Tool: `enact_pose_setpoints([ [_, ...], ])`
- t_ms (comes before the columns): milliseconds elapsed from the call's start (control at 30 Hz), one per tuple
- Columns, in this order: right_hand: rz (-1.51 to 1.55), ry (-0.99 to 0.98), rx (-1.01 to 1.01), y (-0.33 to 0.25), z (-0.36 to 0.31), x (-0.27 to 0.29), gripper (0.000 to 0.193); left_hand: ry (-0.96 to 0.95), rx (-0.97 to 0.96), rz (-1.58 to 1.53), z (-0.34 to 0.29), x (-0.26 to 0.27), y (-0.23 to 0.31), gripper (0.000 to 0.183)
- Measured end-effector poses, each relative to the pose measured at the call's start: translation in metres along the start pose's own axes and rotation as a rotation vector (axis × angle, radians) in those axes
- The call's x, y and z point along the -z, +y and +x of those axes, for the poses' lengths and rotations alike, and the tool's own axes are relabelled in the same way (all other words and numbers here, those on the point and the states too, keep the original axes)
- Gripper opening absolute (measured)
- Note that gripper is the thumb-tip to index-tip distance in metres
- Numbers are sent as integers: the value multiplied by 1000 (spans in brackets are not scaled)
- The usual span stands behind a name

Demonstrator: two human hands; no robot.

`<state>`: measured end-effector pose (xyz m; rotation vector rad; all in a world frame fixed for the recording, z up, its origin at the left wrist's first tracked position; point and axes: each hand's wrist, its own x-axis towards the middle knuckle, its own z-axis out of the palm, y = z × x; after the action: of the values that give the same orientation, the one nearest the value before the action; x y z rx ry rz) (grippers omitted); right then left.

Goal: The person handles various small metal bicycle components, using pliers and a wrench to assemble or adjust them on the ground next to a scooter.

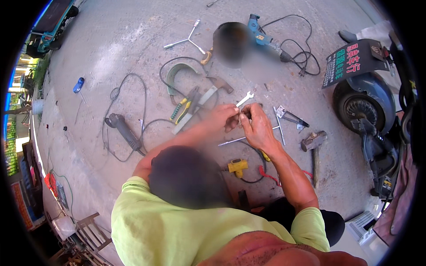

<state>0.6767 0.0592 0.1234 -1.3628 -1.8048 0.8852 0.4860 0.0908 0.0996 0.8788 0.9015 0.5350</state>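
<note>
Both of my hands meet above the concrete floor, fingertips close together. My left hand (227,117) is closed, its thumb and fingers pinched. My right hand (258,127) is closed too, thumb against its fingers. Whatever small thing lies between them is too hidden to name. An open-end wrench (245,99) shows just beyond the fingertips; I cannot tell whether it is held or lies on the floor. Under the right hand a metal T-shaped wrench (280,128) lies partly covered. Pliers with yellow-green grips (179,108) and a hammer (220,84) lie near the left forearm.
A black angle grinder (123,132) with its cord lies left. Farther off are a three-way socket wrench (190,39) and a blue power drill (265,40). Right of my arm rest a sledgehammer (314,142) and a scooter wheel (361,106). A yellow connector (238,167) lies near me.
</note>
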Motion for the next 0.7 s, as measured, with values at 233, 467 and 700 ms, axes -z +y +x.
enact_pose_setpoints([
  [233, 406, -33, -235, 8, 5, -8, 16, 38, -80, -7, 6, 6, -9, 29],
  [467, -41, 75, 313, 1, 24, -4, 13, 119, 289, -441, 3, 17, -1, 29],
  [700, 171, 33, -217, -6, 69, 20, 21, 277, 116, -254, 11, 33, -17, 25],
])
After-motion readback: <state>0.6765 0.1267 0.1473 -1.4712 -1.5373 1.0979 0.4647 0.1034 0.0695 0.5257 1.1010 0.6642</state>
